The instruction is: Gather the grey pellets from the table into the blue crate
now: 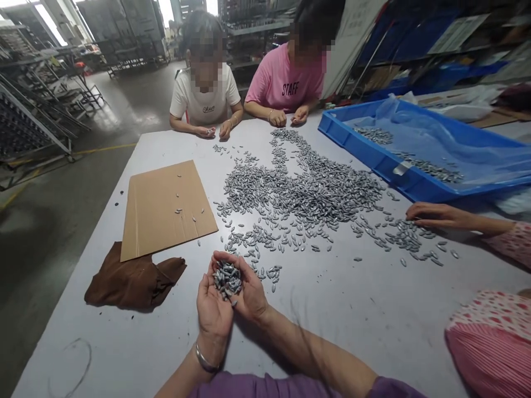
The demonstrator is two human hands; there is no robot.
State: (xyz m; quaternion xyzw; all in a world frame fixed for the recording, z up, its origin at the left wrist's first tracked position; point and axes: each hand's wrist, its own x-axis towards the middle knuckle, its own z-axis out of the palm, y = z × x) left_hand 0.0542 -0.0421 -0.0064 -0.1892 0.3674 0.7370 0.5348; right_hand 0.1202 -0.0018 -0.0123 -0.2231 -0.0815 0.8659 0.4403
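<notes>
Cupped together near the table's front, my left hand (213,309) and my right hand (253,293) hold a heap of small grey spindle-shaped pieces (227,278). A silver bangle circles my left wrist. Just beyond my fingers, more of the same pieces lie loose, thickening into a wide pile (307,193) over the middle of the table. To the left of my hands lies a crumpled brown cloth (128,282), partly beneath a flat cardboard sheet (166,210) with a few pieces on it.
A blue tray (369,157) lined with clear plastic and holding some pieces stands at the right. Two people sit across the white table (332,320). From the right, a co-worker's hand (435,214) reaches to the pieces. Metal racks stand at the left.
</notes>
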